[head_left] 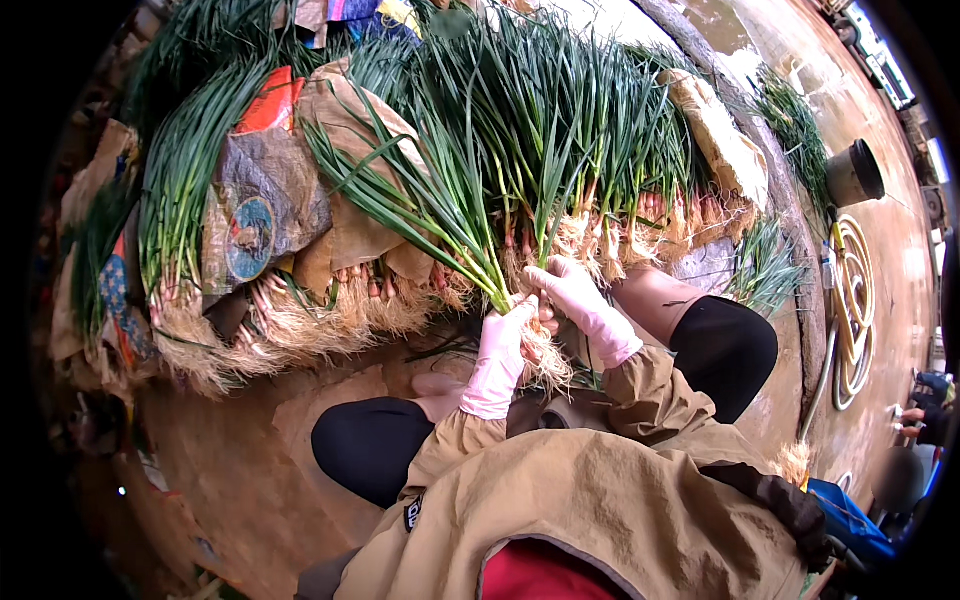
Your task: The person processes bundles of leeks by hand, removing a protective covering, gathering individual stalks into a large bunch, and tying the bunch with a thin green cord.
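Observation:
Both my hands wear pale pink gloves and meet over my lap. My left hand (502, 348) is closed around the lower stalks of a bunch of green garlic (455, 238). Its long leaves fan up to the left, and the pale stringy roots hang below my fingers. Against the right side of that bunch, my right hand (580, 298) is closed with fingertips pinched at the stalks; what exactly it grips is partly hidden. Just beyond my hands stands a thick row of green garlic (560, 120), leaves upright, with reddish bulbs and straw-coloured roots toward me.
More green garlic (185, 190) lies left, partly under sacking (270, 200). A pale sack (715, 130) covers the row's right end. Beyond a raised kerb (800, 260) are a coiled hose (853, 310) and a dark bucket (855, 173). My bent knees flank my hands.

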The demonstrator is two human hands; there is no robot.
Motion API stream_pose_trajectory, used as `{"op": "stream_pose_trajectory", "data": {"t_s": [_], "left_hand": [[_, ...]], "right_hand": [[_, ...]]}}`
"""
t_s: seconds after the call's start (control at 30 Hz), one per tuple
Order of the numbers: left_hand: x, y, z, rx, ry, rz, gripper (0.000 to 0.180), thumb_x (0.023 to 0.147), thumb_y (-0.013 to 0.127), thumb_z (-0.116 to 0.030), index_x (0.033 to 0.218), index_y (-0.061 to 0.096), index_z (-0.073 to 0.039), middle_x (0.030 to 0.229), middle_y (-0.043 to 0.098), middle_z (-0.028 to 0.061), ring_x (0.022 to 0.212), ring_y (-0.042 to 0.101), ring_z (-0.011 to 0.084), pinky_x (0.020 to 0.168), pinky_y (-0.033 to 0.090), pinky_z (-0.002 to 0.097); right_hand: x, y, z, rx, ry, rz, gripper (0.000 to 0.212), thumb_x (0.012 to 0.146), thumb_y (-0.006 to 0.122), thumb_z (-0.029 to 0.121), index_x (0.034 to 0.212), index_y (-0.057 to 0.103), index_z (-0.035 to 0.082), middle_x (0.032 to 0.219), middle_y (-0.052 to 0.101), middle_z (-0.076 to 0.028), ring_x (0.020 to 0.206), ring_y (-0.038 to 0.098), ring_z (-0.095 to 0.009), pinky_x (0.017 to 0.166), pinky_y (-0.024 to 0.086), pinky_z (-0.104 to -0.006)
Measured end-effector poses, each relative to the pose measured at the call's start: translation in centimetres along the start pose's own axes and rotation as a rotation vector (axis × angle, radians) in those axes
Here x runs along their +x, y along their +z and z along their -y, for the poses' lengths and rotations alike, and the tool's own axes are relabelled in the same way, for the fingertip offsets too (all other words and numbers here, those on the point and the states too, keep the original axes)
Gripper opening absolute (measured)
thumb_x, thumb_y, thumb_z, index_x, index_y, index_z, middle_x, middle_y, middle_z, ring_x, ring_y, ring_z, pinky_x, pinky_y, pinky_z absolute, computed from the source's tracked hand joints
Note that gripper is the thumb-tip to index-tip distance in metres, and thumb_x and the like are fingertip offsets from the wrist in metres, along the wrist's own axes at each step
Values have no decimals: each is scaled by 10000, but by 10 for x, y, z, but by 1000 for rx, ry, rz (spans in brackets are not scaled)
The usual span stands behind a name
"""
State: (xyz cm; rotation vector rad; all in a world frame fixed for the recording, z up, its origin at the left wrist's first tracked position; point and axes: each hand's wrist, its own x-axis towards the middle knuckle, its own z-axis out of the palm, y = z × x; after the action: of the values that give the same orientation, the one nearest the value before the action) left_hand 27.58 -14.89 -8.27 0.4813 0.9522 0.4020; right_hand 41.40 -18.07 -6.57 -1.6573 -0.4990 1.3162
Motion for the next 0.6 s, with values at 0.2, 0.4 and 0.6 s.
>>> {"op": "stream_pose_trajectory", "data": {"t_s": [0.2,0.4,0.6], "left_hand": [[-8,-2,0,64,49,-54,149,891,605,-86,1015,581,-6,725,610,83,549,597,177,469,488,294],[-21,-9,-15,-545,-63,427,157,940,543,-136,1027,576,-9,655,511,31,541,471,141,513,394,286],[-36,-7,-31,-621,180,731,191,936,548,-147,1102,558,-52,697,529,25,668,516,173,683,435,335]], "right_hand": [[2,14,-11,-682,-537,-232,260,901,587,326,804,640,91,714,600,-139,641,587,-342,583,470,-391],[30,-27,-44,-842,-189,-23,420,946,481,419,875,669,50,703,643,-123,656,628,-238,646,492,-361],[36,-76,29,-1125,-3,-197,477,929,474,478,907,686,52,744,677,-93,708,649,-240,718,516,-346]]}}
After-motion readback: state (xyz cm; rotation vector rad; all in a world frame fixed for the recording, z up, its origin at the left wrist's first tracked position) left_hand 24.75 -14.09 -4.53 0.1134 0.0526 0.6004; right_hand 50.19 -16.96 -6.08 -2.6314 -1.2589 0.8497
